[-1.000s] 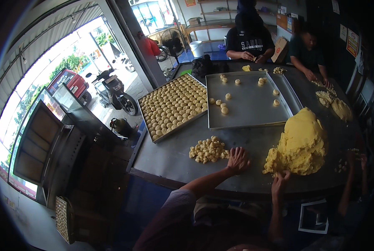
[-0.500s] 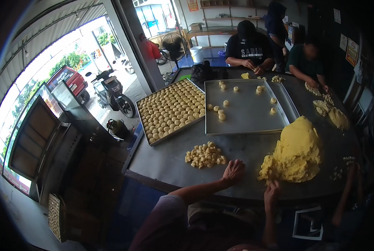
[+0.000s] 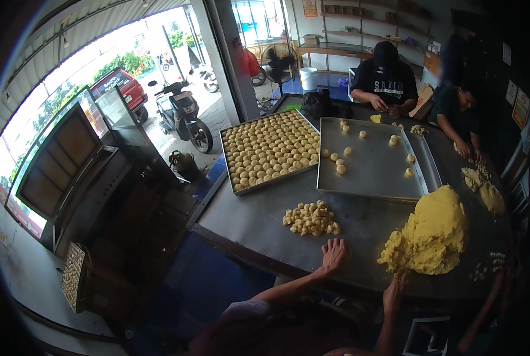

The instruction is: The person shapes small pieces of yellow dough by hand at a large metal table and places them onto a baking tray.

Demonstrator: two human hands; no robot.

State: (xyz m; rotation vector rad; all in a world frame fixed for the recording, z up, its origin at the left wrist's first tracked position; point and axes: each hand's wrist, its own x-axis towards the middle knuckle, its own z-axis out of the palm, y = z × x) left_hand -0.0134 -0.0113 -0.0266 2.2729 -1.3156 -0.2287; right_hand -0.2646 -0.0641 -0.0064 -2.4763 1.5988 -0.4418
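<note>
Left hand (image 3: 334, 255) shifted farther left of yellow dough mound (image 3: 436, 228) on table (image 3: 366, 231) — fingers loosely spread, just beside pile of dough pieces (image 3: 311, 218). Right hand (image 3: 394, 291) at mound's near-left edge — fingers narrow, cannot tell if holding dough.

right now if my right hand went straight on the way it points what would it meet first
Most likely the yellow dough mound: your right hand points at its crumbly near side, so close that this view can't settle whether they already touch.
</note>
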